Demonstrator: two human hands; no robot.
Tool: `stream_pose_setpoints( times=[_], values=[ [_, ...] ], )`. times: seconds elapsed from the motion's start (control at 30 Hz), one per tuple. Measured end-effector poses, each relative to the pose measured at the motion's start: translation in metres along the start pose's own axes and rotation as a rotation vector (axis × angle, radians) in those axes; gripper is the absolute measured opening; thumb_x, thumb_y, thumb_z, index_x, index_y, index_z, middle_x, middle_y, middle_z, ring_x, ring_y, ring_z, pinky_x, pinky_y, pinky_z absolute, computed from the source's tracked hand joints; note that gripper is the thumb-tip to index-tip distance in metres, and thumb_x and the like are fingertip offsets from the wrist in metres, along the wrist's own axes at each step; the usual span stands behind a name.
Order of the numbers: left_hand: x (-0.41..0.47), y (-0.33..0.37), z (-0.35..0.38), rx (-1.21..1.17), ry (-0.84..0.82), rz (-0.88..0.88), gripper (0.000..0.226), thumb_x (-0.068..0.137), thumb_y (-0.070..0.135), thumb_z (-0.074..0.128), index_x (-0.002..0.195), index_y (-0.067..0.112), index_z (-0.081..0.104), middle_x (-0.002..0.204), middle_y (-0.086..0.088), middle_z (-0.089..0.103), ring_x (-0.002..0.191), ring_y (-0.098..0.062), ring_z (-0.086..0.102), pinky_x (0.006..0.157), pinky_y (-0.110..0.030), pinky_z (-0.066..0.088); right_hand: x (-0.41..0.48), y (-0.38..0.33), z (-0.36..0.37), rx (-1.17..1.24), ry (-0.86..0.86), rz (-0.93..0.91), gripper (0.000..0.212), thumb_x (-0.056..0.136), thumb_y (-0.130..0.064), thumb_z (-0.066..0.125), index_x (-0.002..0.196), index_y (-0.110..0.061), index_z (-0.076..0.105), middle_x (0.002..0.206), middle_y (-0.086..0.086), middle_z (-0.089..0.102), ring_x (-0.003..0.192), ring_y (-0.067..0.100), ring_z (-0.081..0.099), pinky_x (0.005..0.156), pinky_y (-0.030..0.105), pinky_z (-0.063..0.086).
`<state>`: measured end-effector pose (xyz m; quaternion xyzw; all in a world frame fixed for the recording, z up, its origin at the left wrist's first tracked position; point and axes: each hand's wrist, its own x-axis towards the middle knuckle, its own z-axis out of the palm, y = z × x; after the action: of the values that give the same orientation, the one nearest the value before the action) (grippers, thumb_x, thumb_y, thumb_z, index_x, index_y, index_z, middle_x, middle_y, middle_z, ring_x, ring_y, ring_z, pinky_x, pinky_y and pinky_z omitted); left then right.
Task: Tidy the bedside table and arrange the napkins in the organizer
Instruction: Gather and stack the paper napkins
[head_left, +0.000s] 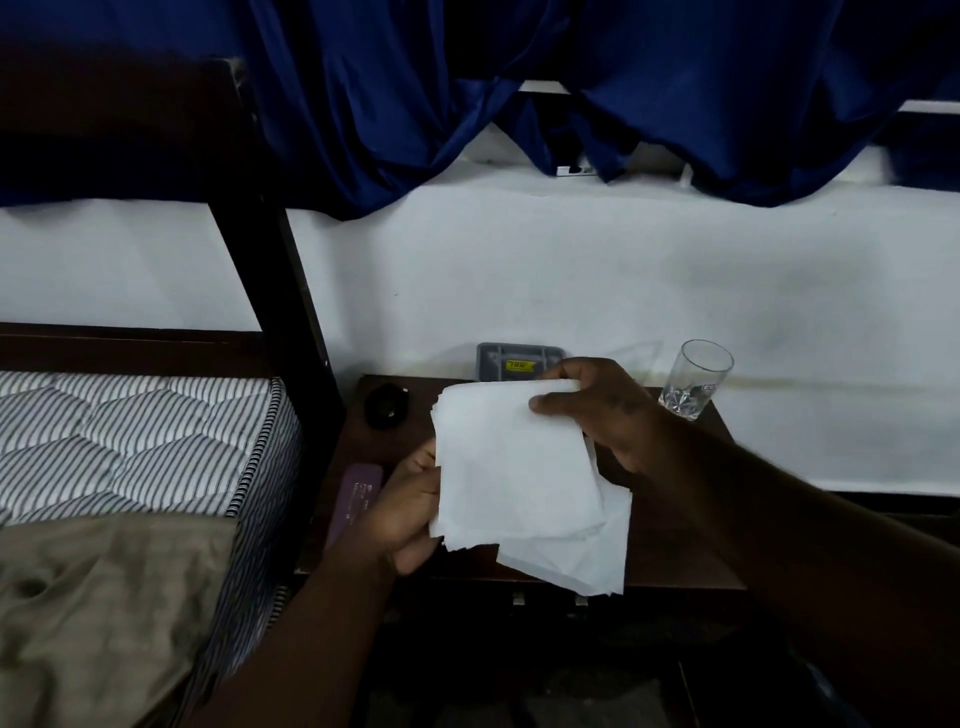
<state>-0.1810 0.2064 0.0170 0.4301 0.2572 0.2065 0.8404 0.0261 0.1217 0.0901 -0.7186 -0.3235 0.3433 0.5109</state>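
Observation:
A stack of white napkins (514, 467) is held above the dark wooden bedside table (675, 561). My left hand (405, 514) grips the stack's lower left edge. My right hand (602, 410) pinches its upper right corner, thumb on top. Some lower sheets hang loose at the bottom right. Behind the napkins, at the table's back edge against the wall, stands a grey organizer (514, 358) with a yellow label; its lower part is hidden by the napkins and my right hand.
A clear drinking glass (696, 379) stands at the table's back right corner. A round black object (387, 405) lies at the back left, a purple flat case (353, 499) along the left edge. The striped mattress (145, 441) and dark bedpost (270, 260) adjoin the table's left.

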Motion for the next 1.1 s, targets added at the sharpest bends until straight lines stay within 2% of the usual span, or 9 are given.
stream_pose_setpoints(
  times=[0.17, 0.27, 0.37, 0.53, 0.7, 0.8, 0.9, 1.0, 1.1],
  values=[
    [-0.002, 0.003, 0.004, -0.048, 0.001, 0.000, 0.028, 0.080, 0.008, 0.069, 0.103, 0.017, 0.081, 0.107, -0.016, 0.078, 0.088, -0.028, 0.078, 0.072, -0.039, 0.065, -0.001, 0.005, 0.000, -0.159, 0.324, -0.100, 0.064, 0.070, -0.032, 0.091, 0.125, -0.024, 0.060, 0.115, -0.005, 0.060, 0.100, 0.012, 0.060, 0.088, 0.033, 0.051],
    [-0.003, 0.003, 0.005, -0.049, 0.029, 0.004, 0.030, 0.079, 0.007, 0.069, 0.106, 0.015, 0.080, 0.109, -0.017, 0.077, 0.088, -0.028, 0.077, 0.072, -0.040, 0.065, -0.012, 0.028, -0.006, 0.186, 0.132, 0.231, 0.081, 0.056, -0.040, 0.096, 0.126, -0.020, 0.059, 0.118, 0.003, 0.071, 0.105, 0.021, 0.070, 0.099, 0.044, 0.053],
    [-0.001, 0.001, 0.005, -0.042, 0.035, -0.030, 0.038, 0.086, 0.010, 0.066, 0.124, 0.010, 0.072, 0.121, -0.020, 0.073, 0.097, -0.031, 0.076, 0.082, -0.044, 0.063, -0.031, 0.040, -0.005, 0.385, -0.130, 0.317, 0.044, 0.078, -0.012, 0.080, 0.120, -0.008, 0.069, 0.115, 0.015, 0.075, 0.107, 0.034, 0.072, 0.097, 0.055, 0.055],
    [0.001, 0.005, 0.002, -0.132, 0.119, -0.176, 0.051, 0.101, 0.052, 0.046, 0.120, 0.014, 0.075, 0.116, -0.015, 0.076, 0.102, -0.031, 0.075, 0.090, -0.044, 0.056, -0.031, 0.049, 0.005, 0.291, -0.023, 0.200, 0.034, 0.078, 0.012, 0.070, 0.109, 0.000, 0.069, 0.106, 0.023, 0.075, 0.089, 0.032, 0.074, 0.084, 0.049, 0.059],
    [0.008, -0.012, -0.013, 0.045, 0.243, -0.115, 0.028, 0.086, -0.003, 0.068, 0.113, 0.004, 0.070, 0.116, -0.024, 0.074, 0.083, -0.029, 0.078, 0.061, -0.037, 0.063, -0.013, 0.055, 0.000, 0.306, 0.053, 0.206, 0.011, 0.091, -0.006, 0.069, 0.101, -0.005, 0.068, 0.085, 0.011, 0.075, 0.070, 0.019, 0.071, 0.065, 0.028, 0.058],
    [0.012, -0.009, -0.028, 0.048, 0.331, -0.098, 0.034, 0.088, -0.007, 0.066, 0.121, 0.000, 0.066, 0.116, -0.023, 0.074, 0.087, -0.032, 0.075, 0.063, -0.039, 0.065, 0.021, 0.083, -0.025, -0.165, 0.415, 0.196, 0.015, 0.092, -0.008, 0.062, 0.078, -0.013, 0.064, 0.080, 0.012, 0.067, 0.075, 0.027, 0.065, 0.060, 0.027, 0.049],
    [0.016, -0.006, -0.043, 0.050, 0.333, -0.057, 0.027, 0.090, -0.006, 0.063, 0.115, 0.004, 0.068, 0.113, -0.019, 0.075, 0.084, -0.028, 0.076, 0.061, -0.035, 0.064, 0.038, 0.104, -0.027, -0.703, 0.226, 0.246, 0.021, 0.086, -0.026, 0.071, 0.074, -0.026, 0.055, 0.107, 0.011, 0.070, 0.105, 0.032, 0.067, 0.086, 0.036, 0.054],
    [0.016, -0.003, -0.046, 0.053, 0.346, -0.039, 0.025, 0.091, -0.005, 0.063, 0.110, 0.011, 0.069, 0.107, -0.014, 0.078, 0.087, -0.028, 0.075, 0.061, -0.034, 0.064, 0.040, 0.111, -0.017, -0.886, 0.127, 0.263, 0.052, 0.070, -0.060, 0.079, 0.102, -0.021, 0.065, 0.120, 0.010, 0.063, 0.114, 0.034, 0.062, 0.094, 0.044, 0.054],
    [0.020, -0.002, -0.044, 0.067, 0.353, -0.025, 0.027, 0.092, -0.005, 0.062, 0.112, 0.012, 0.067, 0.098, -0.008, 0.079, 0.080, -0.022, 0.077, 0.056, -0.030, 0.061, 0.046, 0.117, -0.011, -0.952, 0.139, 0.234, 0.068, 0.070, -0.058, 0.082, 0.119, -0.017, 0.060, 0.128, 0.011, 0.058, 0.120, 0.035, 0.057, 0.097, 0.045, 0.052]
  ],
)
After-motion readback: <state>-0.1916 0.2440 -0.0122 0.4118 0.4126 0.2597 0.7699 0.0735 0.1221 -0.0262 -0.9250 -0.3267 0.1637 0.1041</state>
